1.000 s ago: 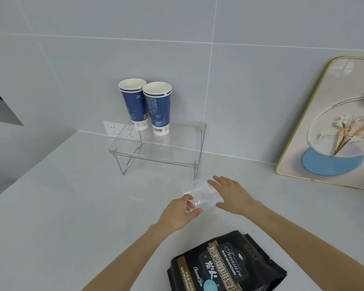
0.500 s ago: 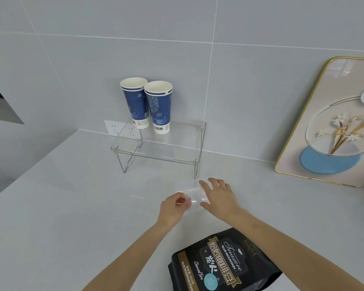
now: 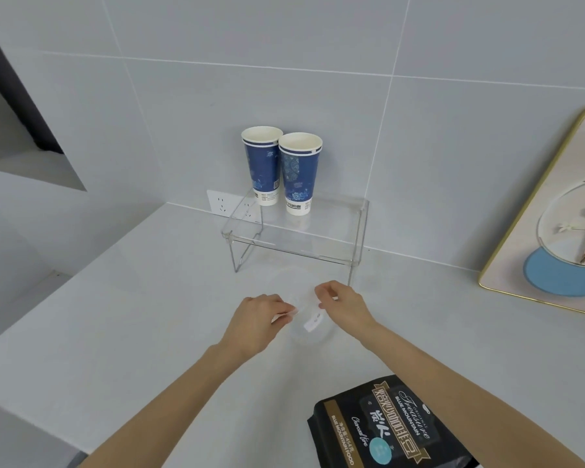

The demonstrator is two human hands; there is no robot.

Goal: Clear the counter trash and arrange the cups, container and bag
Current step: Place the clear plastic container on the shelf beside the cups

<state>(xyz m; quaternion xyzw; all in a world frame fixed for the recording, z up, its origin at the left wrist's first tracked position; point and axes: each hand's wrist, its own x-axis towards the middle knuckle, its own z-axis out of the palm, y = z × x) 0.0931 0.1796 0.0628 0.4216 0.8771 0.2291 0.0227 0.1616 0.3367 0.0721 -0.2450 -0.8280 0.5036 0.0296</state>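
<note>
A clear plastic container (image 3: 309,327) with a small white label sits on the grey counter (image 3: 115,332) in front of the acrylic shelf. My left hand (image 3: 255,320) pinches its left rim and my right hand (image 3: 343,307) grips its right rim. Two blue paper cups (image 3: 264,165) (image 3: 299,173) stand side by side on the left part of the clear acrylic shelf (image 3: 328,231). A black coffee bag (image 3: 385,430) lies on the counter at the bottom right, partly under my right forearm.
A gold-framed picture (image 3: 554,211) leans on the tiled wall at the right. A white wall socket (image 3: 222,204) sits behind the shelf's left end. The counter's left edge drops off near a dark wall recess (image 3: 21,130).
Both hands have carried the container away from me, toward the shelf, and set it low on the counter. My fingers have shifted from its sides to its rim.
</note>
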